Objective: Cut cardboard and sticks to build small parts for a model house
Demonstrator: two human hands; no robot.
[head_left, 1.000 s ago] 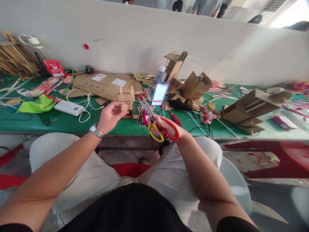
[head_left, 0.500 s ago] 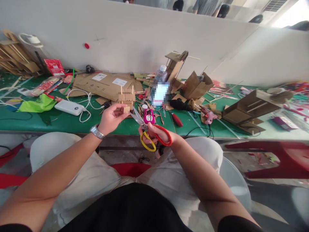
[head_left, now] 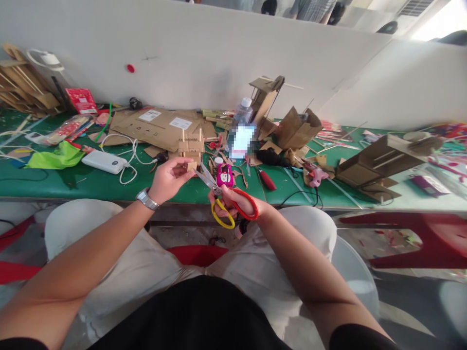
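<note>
My left hand (head_left: 168,179) pinches a small piece of cardboard (head_left: 191,166) between thumb and fingers. My right hand (head_left: 230,199) grips scissors (head_left: 218,190) with one red and one yellow handle. Their blades are spread apart and point left, the tips close beside the cardboard piece; I cannot tell whether they touch it. Just behind the piece, a small cardboard structure with upright wooden sticks (head_left: 190,146) stands on the green table (head_left: 160,187). A pink case with a cartoon face (head_left: 225,176) lies beyond the scissors.
A lit phone (head_left: 242,141) leans in front of a clear bottle (head_left: 243,113). A white power bank (head_left: 104,161) with a cable lies left, near flattened cardboard (head_left: 153,127). A red-handled tool (head_left: 267,180) and cardboard models (head_left: 381,160) are to the right. Scraps litter the table.
Almost nothing differs. Both hands keep nearly the same place, with the scissor blades still spread beside the cardboard piece.
</note>
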